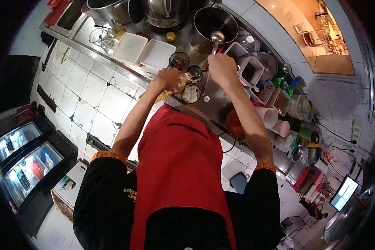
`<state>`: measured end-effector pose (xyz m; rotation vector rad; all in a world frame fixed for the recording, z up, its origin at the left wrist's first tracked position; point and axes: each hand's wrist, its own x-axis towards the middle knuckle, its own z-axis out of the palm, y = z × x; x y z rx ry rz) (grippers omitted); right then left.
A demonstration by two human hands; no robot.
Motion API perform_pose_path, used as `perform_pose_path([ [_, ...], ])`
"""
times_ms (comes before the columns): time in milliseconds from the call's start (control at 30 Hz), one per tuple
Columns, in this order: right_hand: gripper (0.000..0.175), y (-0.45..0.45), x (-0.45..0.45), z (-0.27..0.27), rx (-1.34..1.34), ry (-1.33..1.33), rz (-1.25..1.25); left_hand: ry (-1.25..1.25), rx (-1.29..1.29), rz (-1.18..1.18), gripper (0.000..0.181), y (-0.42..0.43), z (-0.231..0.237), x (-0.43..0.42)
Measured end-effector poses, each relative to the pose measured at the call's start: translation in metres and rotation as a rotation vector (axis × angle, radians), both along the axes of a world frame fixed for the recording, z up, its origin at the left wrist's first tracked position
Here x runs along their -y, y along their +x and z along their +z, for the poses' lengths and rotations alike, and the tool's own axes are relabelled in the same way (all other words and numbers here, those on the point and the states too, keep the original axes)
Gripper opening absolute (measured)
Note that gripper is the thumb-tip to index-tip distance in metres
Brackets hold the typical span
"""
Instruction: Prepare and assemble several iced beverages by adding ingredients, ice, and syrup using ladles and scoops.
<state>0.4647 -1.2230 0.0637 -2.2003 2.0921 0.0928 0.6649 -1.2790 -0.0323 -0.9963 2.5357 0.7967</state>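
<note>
My left hand [169,80] is closed around a clear bottle of yellow liquid [183,82], tilted with its neck at a dark-rimmed glass [194,73]. Closed on the handle of a steel ladle [217,37] is my right hand [222,68]; the ladle's bowl is over the near rim of a tall steel pot [216,23]. A glass holding ice [191,93] stands close to the counter's front edge. Another glass with brownish contents [179,61] is behind the bottle, beside a white lidded container [157,53]. A small white cap [206,99] lies on the counter.
A second white container [130,48] and a glass jug [116,30] are on the left. Plastic tubs [251,72], pink cups [266,116] and a red bowl [235,123] crowd the right. A large steel urn [166,14] stands behind. A person [313,208] is far off at lower right.
</note>
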Motion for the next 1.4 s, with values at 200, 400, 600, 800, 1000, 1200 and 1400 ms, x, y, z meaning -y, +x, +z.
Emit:
perform_pose_path([
  [200,0.013,-0.001,0.000,-0.002,0.009,0.006,0.006,0.022,0.034,0.004,0.055,0.001,-0.020,0.002],
  [400,0.014,-0.003,0.000,-0.007,0.014,-0.039,0.039,-0.026,-0.003,-0.035,0.056,0.002,-0.025,0.001],
  [600,0.015,-0.003,0.000,-0.007,0.018,-0.027,0.019,0.049,0.068,-0.010,0.053,-0.001,-0.009,0.002],
  [800,0.014,-0.007,-0.001,-0.007,0.024,-0.031,0.031,0.058,0.088,-0.030,0.052,-0.002,-0.007,0.000],
  [1000,0.014,-0.022,-0.002,-0.011,0.038,0.026,-0.033,0.035,-0.039,0.018,0.057,0.010,-0.016,-0.003],
  [1200,0.011,-0.026,-0.016,-0.033,0.133,0.037,-0.079,0.017,-0.292,0.093,0.062,0.030,-0.004,-0.011],
  [1400,0.019,-0.018,-0.078,-0.093,0.350,-0.088,-0.168,0.044,-0.593,0.207,0.063,0.064,0.001,-0.027],
])
